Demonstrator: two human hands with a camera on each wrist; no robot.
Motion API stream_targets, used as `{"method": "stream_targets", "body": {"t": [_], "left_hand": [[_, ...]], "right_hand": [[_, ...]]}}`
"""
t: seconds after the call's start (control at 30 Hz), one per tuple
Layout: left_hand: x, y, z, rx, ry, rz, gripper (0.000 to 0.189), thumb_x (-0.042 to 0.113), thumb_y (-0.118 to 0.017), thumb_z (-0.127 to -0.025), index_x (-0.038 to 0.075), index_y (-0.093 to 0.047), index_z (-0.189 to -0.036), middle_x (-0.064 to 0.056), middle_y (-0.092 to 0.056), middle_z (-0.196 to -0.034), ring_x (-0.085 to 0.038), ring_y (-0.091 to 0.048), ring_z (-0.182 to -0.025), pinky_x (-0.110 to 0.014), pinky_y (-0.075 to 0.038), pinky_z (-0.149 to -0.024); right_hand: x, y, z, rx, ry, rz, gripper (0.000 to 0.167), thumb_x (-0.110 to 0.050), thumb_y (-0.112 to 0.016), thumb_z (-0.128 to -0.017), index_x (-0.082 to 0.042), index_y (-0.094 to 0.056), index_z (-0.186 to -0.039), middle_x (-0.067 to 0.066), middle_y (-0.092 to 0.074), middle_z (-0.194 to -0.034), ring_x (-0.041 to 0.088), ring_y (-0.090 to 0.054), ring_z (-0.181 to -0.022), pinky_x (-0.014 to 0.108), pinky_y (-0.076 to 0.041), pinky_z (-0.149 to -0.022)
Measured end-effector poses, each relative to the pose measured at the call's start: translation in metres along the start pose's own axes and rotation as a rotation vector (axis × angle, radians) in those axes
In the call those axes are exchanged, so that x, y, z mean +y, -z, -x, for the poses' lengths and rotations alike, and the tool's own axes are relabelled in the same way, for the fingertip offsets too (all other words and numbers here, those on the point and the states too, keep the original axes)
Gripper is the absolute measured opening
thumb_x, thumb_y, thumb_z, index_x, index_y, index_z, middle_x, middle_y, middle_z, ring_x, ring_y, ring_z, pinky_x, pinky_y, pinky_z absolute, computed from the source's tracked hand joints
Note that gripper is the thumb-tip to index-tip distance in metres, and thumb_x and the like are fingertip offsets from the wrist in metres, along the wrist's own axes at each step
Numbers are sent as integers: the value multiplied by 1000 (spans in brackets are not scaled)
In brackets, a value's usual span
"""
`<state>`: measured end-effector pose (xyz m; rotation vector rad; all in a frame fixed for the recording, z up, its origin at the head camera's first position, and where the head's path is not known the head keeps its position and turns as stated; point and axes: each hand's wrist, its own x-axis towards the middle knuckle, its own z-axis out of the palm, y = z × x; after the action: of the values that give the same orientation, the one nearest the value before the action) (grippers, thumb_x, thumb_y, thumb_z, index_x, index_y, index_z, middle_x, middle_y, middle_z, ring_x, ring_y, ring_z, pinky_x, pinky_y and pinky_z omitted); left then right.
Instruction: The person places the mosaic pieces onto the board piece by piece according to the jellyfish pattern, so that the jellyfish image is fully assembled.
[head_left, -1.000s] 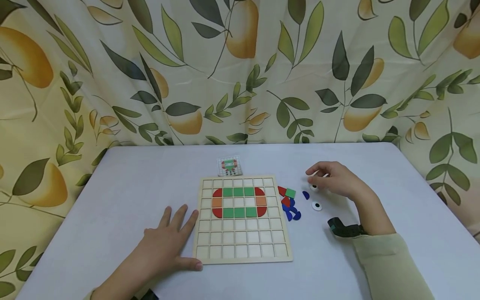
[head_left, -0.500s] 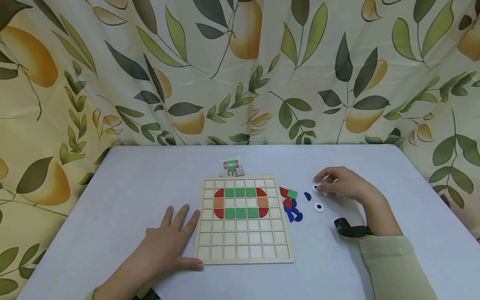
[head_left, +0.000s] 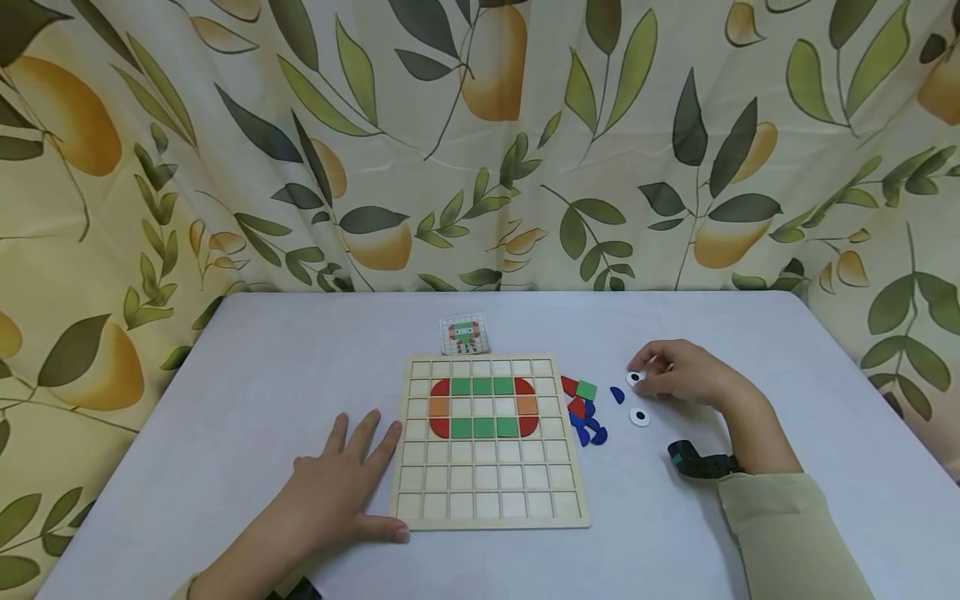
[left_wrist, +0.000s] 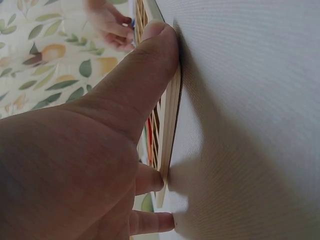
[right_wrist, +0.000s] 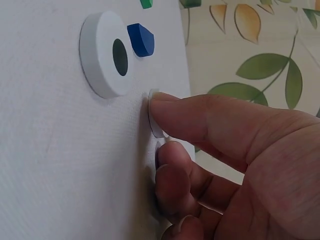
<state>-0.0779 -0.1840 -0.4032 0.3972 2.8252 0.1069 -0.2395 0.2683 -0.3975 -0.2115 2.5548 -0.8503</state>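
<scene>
My left hand [head_left: 337,487] lies with fingers spread at the left side of a wooden grid board [head_left: 491,524]. Its thumb touches the near left corner, and in the left wrist view the board edge [left_wrist: 172,107] runs beside that thumb. To the right of the board, my right hand [head_left: 693,375] pinches a round white eye piece [head_left: 633,379] with a black dot between thumb and fingers, low over the table. The right wrist view shows only part of this piece [right_wrist: 155,120] behind the thumb. A second white eye piece [head_left: 640,417] lies just nearer.
Red, green and orange tiles form a rounded ring on the board, including a green tile [head_left: 483,427]. Several blue pieces [head_left: 598,436], red ones [head_left: 576,407] and a green square [head_left: 587,391] lie off its right edge. A small pattern card [head_left: 464,333] sits behind the board.
My right hand has come down onto the farther eye piece and its thumb and fingers have closed on it. The left hand stays at the board. The head view has shifted slightly.
</scene>
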Motion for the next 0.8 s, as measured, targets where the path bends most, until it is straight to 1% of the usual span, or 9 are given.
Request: {"method": "stream_targets", "body": {"t": [0.13, 0.27, 0.4, 0.5, 0.67, 0.8], "left_hand": [[0, -1, 0, 2, -4, -4, 124, 87, -65, -60, 20, -31, -158, -17, -27, -162, -55, -25, -143, -76, -46, -72], [0, -1, 0, -4, -4, -8, 124, 87, -65, -60, 19, -30, -158, -17, -26, -162, -55, -24, -143, -76, -46, -72], [0, -1, 0, -7, -4, -2, 124, 86, -66, -60, 19, -30, -158, -17, -26, -162, -56, -24, -143, -76, -46, -72], [0, -1, 0, -6, -4, -3, 124, 86, -65, -61, 19, -30, -158, -17, -26, -162, -56, -23, -144, -76, -46, -72], [-1, -1, -1, -12, 3, -3, 124, 87, -65, -60, 19, -29, -159, -17, -25, -163, -55, -23, -144, -77, -45, -73], [0, -1, -2, -14, 7, -8, 125, 87, -65, -60, 20, -30, -158, -17, -26, -163, -56, -23, -144, -77, -46, -72]], "right_hand": [[0, -1, 0, 8, 8, 5, 33, -21, -77, -86, -3, -61, -109, 6, -52, -85, 23, -49, -84, 33, -42, -67], [-3, -2, 0, 20, 0, 8, 31, -23, -75, -88, -4, -57, -105, 7, -55, -88, 23, -51, -84, 33, -44, -69], [-8, -4, 0, 28, 3, 0, 28, -24, -71, -91, -5, -57, -107, 9, -59, -92, 24, -55, -84, 32, -47, -71], [-12, -6, 0, 37, 20, -13, 26, -23, -68, -92, -6, -59, -109, 10, -60, -95, 25, -55, -86, 32, -49, -72], [-19, -10, -2, 64, 74, -32, 21, -19, -64, -94, -6, -64, -111, 10, -60, -93, 26, -54, -87, 31, -50, -72], [-28, -14, -3, 61, 114, -59, 19, -14, -60, -95, -7, -66, -111, 10, -61, -94, 25, -55, -86, 31, -51, -70]]}}
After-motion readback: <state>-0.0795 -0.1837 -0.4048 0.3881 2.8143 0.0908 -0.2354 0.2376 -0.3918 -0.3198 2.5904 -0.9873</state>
